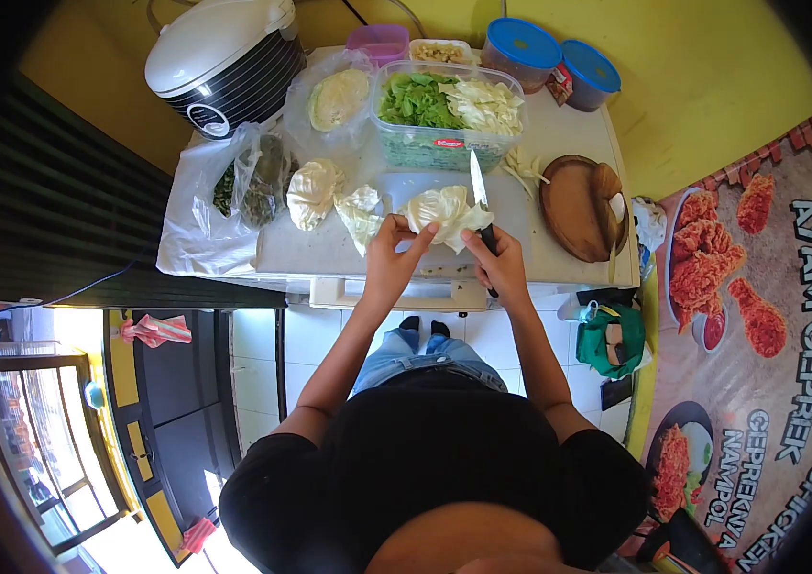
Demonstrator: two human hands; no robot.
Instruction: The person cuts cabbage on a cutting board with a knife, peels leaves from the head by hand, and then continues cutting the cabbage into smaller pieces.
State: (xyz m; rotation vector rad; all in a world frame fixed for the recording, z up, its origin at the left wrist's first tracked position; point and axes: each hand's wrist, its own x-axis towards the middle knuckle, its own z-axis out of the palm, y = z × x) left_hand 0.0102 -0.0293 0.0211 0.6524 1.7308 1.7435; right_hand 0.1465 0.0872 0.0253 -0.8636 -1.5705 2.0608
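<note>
Pale cabbage leaves [438, 209] are held between my two hands above the front part of the counter. My left hand [398, 251] pinches their left side. My right hand [499, 260] is closed around the black handle of a knife [479, 182], blade pointing away from me, with its thumb at the leaves' right edge. Just left of my left hand lies a loose cabbage leaf [360, 216], and beside it a cabbage piece [314, 193]. Behind the hands stands a clear container [449, 143] of green leaves and cut cabbage.
A rice cooker [224, 67] and plastic bags [251, 177] occupy the counter's left side. On the right are a wooden mortar [573, 206] and cabbage scraps [524, 167]. Blue-lidded tubs [524, 53] stand at the back, near a purple box [379, 43].
</note>
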